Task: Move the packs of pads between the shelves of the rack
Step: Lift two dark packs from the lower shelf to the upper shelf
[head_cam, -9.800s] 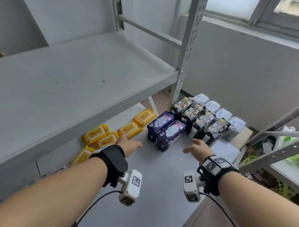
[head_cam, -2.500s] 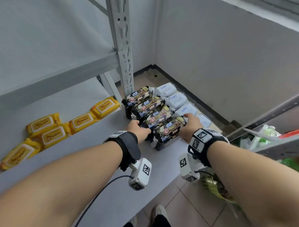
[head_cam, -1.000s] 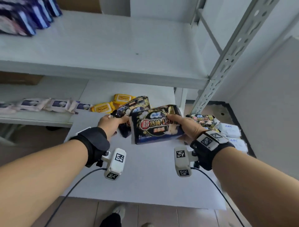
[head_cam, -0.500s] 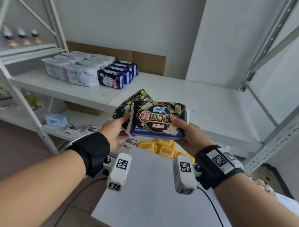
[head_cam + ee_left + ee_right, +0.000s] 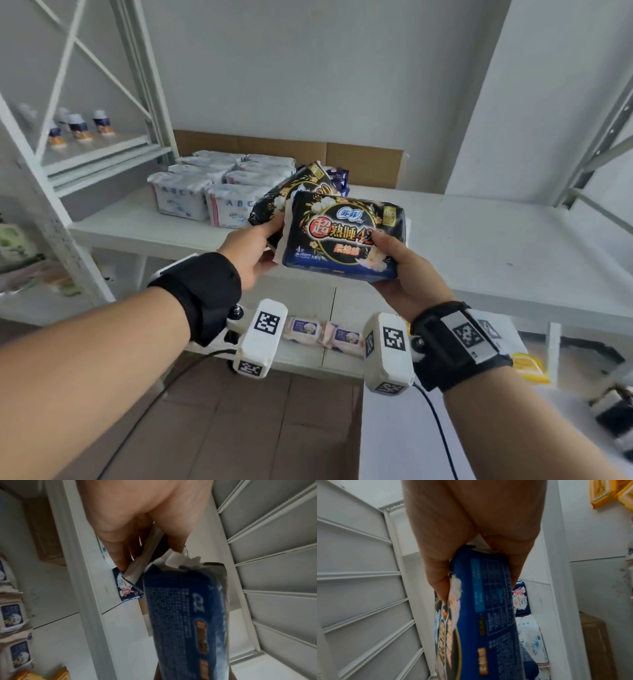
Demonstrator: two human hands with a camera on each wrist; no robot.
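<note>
Two black packs of pads with gold flowers and red lettering are held up in front of the white middle shelf (image 5: 479, 246). My right hand (image 5: 400, 274) grips the front pack (image 5: 346, 236) by its right end, thumb on its face. My left hand (image 5: 255, 250) pinches the left end of the rear pack (image 5: 291, 192), which is tilted behind the front one. In the left wrist view the fingers (image 5: 120, 555) pinch a sealed pack edge beside a blue pack back (image 5: 185, 615). The right wrist view has my right hand (image 5: 476, 568) wrapped round the blue-backed pack (image 5: 484, 608).
White ABC packs (image 5: 185, 198) and dark purple packs (image 5: 337, 178) stand at the shelf's back left, before cardboard (image 5: 363, 164). Pink-white packs (image 5: 322, 334), a yellow pack (image 5: 527, 366) and black packs (image 5: 616, 411) lie on the lower shelf. Small bottles (image 5: 78, 126) stand on the left rack.
Both hands took the two black packs from the lower shelf's right end, lifted them and carried them left. They are now held up at the middle shelf's front edge.
</note>
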